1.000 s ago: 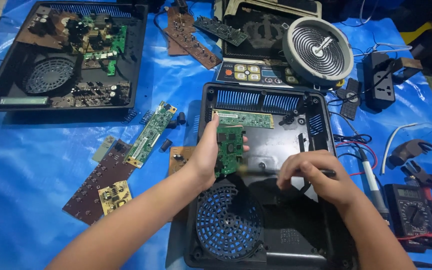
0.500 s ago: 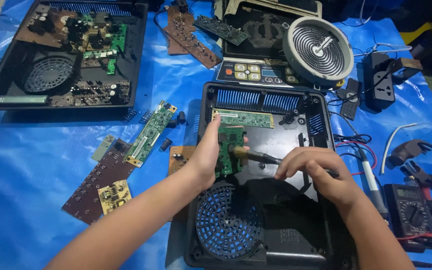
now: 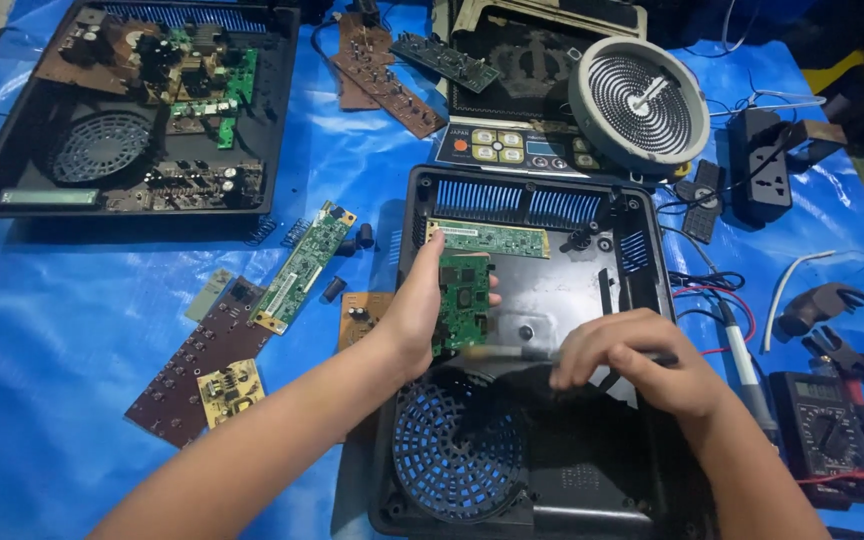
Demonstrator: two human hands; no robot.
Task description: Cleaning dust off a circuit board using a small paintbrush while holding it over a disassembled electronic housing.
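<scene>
The left hand (image 3: 412,315) pinches a small green circuit board (image 3: 462,300) upright, thumb on its face and fingers behind, over the open black casing (image 3: 642,240). To its right, the right hand (image 3: 642,365) curls closed around a brush handle (image 3: 512,352); light strokes with the board steady would suit. Right of the casing, a soldering iron (image 3: 747,365) and multimeter (image 3: 827,420) crowd the elbow.

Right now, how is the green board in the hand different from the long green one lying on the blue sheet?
The small green board is squarish and held upright by the left hand; the long green board is narrow, lies flat on the blue sheet, untouched. Both are green circuit boards.
</scene>
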